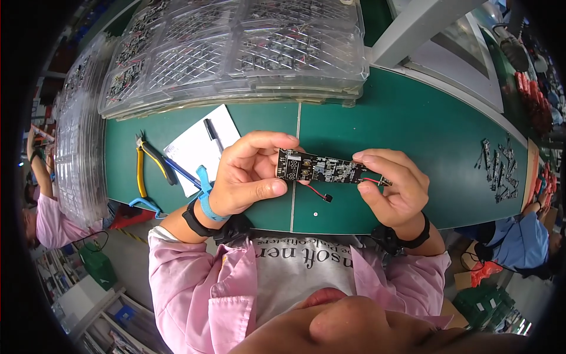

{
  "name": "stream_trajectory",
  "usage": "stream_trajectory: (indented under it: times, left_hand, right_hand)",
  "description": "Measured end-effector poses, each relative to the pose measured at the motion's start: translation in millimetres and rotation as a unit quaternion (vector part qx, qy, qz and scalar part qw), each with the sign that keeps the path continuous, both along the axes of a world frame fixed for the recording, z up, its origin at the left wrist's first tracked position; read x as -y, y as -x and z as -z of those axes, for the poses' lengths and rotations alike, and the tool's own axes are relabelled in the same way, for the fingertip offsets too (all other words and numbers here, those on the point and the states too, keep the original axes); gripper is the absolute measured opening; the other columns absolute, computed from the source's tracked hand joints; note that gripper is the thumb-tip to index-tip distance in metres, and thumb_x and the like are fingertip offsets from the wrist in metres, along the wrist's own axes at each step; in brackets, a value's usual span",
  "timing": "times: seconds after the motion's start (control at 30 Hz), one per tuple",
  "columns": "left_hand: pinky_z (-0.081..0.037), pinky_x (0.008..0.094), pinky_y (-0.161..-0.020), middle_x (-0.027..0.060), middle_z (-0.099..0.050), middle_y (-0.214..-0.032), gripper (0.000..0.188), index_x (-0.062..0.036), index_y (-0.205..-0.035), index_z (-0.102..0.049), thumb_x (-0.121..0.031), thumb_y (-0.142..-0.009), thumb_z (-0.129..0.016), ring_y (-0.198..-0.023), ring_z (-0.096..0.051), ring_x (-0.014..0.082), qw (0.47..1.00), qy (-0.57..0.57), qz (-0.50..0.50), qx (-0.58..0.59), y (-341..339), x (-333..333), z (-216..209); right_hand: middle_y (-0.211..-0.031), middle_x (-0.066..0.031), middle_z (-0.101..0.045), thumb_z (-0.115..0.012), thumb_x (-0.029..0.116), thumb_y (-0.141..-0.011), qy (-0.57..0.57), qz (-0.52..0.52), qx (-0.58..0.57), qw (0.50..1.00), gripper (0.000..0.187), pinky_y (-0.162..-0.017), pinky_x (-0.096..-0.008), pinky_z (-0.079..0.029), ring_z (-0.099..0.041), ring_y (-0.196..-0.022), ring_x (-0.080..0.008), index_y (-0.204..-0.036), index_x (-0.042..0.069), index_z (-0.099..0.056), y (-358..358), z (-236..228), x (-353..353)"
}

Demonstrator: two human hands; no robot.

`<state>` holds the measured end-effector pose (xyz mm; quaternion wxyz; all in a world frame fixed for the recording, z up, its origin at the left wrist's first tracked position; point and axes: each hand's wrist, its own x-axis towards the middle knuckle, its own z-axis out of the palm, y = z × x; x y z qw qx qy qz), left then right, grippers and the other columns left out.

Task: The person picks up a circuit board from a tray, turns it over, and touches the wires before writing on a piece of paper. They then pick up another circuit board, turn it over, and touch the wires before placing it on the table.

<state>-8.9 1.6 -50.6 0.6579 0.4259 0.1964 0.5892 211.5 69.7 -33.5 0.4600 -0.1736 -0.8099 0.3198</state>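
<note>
A long, narrow black circuit board (333, 169), packed with small parts, lies level between my two hands above the green bench. My left hand (250, 168) grips its left end, thumb in front and fingers behind. At the other end, my right hand (398, 183) pinches the board's tip between thumb and fingertips. Red and black wires with a small black connector (327, 198) dangle below the board. A blue strap (207, 197) circles my left wrist.
Stacked clear plastic trays (236, 88) full of small boards stand at the back. Yellow-handled cutters (141, 165), a white sheet of paper (183, 147) and a black pen (212, 133) lie to the left. Several loose boards (500, 171) are spread at the right. Other people sit on both sides.
</note>
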Motion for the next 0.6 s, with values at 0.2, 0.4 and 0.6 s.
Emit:
stream_trajectory:
  times: [0.2,0.4,0.6]
  left_hand:
    - [-0.044,0.0322,-0.083,0.0164,-0.049,-0.108,0.046,0.0022,-0.116,-0.038,0.005,-0.074,-0.057,-0.093,-0.055,0.0219,1.0,0.004,-0.003,0.014,-2.1,-0.1,-0.7]
    - [-0.044,0.0317,-0.082,0.016,-0.051,-0.105,0.046,0.0024,-0.116,-0.037,0.001,-0.075,-0.058,-0.092,-0.055,0.0206,1.0,0.023,-0.02,0.006,-4.0,0.5,-2.9]
    - [-0.047,0.0303,-0.07,0.0148,-0.051,-0.092,0.051,-0.0004,-0.114,-0.038,-0.009,-0.072,-0.063,-0.08,-0.056,0.0206,0.994,0.078,-0.068,-0.039,-8.4,1.6,-8.1]
  right_hand:
    - [-0.084,-0.0164,-0.06,-0.065,-0.001,-0.065,-0.004,0.01,-0.005,1.0,0.027,-0.059,-0.0261,-0.05,-0.061,-0.071,-0.022,-0.091,-0.003,-0.056,0.1,1.3,-0.7]
    - [-0.084,-0.0193,-0.059,-0.063,0.001,-0.068,0.003,0.003,-0.002,1.0,0.028,-0.063,-0.0283,-0.05,-0.06,-0.073,-0.0242,-0.094,-0.006,-0.054,-0.8,1.3,-0.4]
    - [-0.084,-0.0201,-0.059,-0.064,0.004,-0.07,0.015,0.001,-0.01,1.0,0.03,-0.064,-0.0286,-0.049,-0.061,-0.074,-0.024,-0.095,-0.007,-0.053,-1.8,2.0,0.7]
